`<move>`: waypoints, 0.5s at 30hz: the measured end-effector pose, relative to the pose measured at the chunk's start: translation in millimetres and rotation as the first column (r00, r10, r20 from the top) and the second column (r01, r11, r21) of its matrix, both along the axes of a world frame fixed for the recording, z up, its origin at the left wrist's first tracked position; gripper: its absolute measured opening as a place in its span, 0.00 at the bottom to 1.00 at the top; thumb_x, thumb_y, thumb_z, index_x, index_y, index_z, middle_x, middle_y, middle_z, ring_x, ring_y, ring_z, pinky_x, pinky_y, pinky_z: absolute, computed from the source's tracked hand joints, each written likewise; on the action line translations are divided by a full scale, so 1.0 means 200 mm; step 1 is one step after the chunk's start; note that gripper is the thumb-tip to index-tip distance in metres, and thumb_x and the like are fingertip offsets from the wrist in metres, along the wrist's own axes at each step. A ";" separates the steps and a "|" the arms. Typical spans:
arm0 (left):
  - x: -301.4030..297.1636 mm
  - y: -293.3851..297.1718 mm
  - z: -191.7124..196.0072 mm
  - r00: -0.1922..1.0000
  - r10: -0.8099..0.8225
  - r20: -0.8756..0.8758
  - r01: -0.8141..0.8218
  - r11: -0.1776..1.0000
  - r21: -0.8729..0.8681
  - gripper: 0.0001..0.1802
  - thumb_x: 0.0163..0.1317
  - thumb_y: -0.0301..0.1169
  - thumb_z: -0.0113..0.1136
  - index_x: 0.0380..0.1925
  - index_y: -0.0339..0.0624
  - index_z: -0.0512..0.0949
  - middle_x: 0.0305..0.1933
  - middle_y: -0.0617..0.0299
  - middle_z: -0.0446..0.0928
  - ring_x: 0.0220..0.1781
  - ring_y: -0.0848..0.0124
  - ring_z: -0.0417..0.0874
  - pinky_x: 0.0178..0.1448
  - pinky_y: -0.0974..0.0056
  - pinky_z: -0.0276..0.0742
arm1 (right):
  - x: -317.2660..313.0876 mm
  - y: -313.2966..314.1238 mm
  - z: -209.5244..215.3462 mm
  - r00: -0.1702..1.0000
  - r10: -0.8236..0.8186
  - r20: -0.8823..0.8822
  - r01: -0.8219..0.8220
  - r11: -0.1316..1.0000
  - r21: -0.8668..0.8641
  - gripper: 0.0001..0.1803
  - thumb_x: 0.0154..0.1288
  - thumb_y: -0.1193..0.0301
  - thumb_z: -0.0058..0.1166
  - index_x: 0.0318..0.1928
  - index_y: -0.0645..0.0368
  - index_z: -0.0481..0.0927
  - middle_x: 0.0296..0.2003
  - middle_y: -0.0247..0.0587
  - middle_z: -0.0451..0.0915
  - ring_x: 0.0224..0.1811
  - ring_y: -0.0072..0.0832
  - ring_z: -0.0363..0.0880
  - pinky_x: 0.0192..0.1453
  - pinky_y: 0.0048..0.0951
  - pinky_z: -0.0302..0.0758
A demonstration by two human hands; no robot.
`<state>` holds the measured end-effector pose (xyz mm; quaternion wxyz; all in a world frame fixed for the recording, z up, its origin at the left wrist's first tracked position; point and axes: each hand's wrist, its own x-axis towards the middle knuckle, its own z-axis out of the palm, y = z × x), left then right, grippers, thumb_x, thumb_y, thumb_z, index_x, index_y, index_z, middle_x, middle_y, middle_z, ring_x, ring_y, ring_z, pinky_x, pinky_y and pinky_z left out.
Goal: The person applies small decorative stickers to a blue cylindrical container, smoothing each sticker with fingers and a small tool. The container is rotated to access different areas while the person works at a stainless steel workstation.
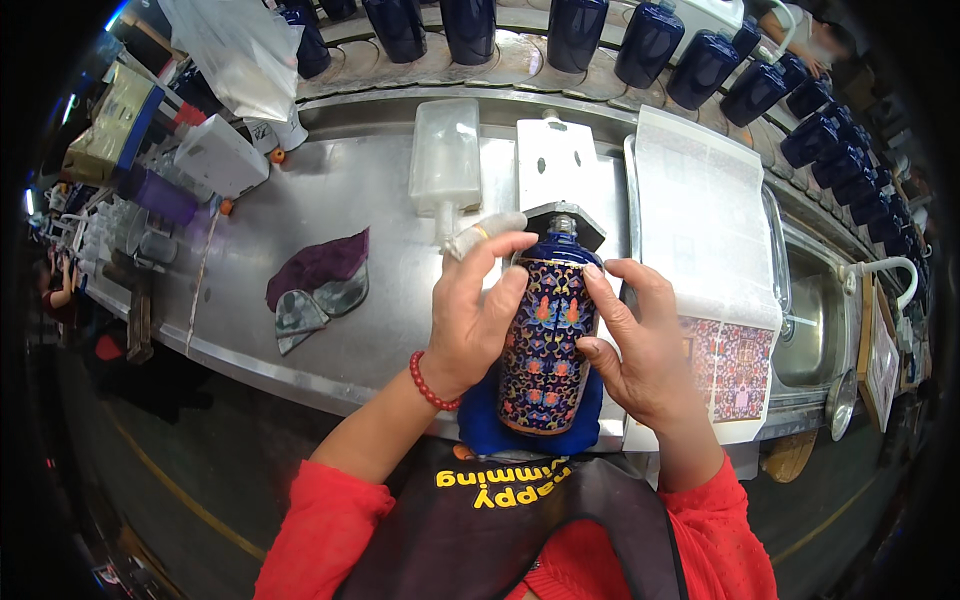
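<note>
A dark blue glass bottle (545,350) with a colourful floral pattern leans at the counter's front edge, its neck pointing away from me. Its lower end rests on a blue cloth pad (480,425). My left hand (470,315), with a red bead bracelet at the wrist, holds the bottle's left shoulder, the thumb on the patterned edge. On the right side, fingertips of my right hand (640,340) press on the pattern near the shoulder and lower down. A pale rolled wrap (485,235) lies by my left fingers; whether it is worn on a finger I cannot tell.
Behind the bottle are a clear plastic bottle (446,150) and a white container (556,165). Folded cloths (320,280) lie left. White paper (700,210) covers patterned sheets (735,370) at right, beside a sink (810,320). Blue bottles (650,45) line the conveyor (515,60) beyond.
</note>
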<state>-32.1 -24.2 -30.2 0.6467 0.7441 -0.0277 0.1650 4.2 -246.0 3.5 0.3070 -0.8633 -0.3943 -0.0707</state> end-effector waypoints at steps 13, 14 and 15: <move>-0.08 0.01 0.01 0.963 -0.063 0.263 -0.155 0.669 0.727 0.40 0.75 0.60 0.49 0.71 0.38 0.74 0.67 0.47 0.78 0.72 0.51 0.70 0.80 0.35 0.45 | -0.01 0.02 -0.03 1.000 -0.025 0.016 0.024 0.999 0.038 0.40 0.55 0.67 0.74 0.70 0.56 0.75 0.63 0.53 0.71 0.64 0.52 0.71 0.66 0.49 0.71; -0.08 0.01 0.01 0.963 -0.063 0.261 -0.154 0.666 0.730 0.40 0.75 0.61 0.49 0.71 0.38 0.74 0.67 0.47 0.78 0.72 0.51 0.70 0.80 0.35 0.45 | -0.01 0.02 -0.03 0.999 -0.028 0.020 0.027 0.999 0.033 0.40 0.55 0.67 0.74 0.70 0.56 0.75 0.63 0.53 0.70 0.64 0.52 0.71 0.66 0.49 0.71; -0.08 0.00 0.01 0.964 -0.064 0.258 -0.153 0.663 0.733 0.41 0.75 0.61 0.48 0.71 0.38 0.73 0.66 0.47 0.78 0.72 0.51 0.70 0.80 0.34 0.45 | -0.02 0.02 -0.03 0.999 -0.031 0.024 0.030 0.999 0.028 0.40 0.55 0.67 0.74 0.70 0.55 0.75 0.63 0.53 0.70 0.64 0.52 0.71 0.65 0.49 0.71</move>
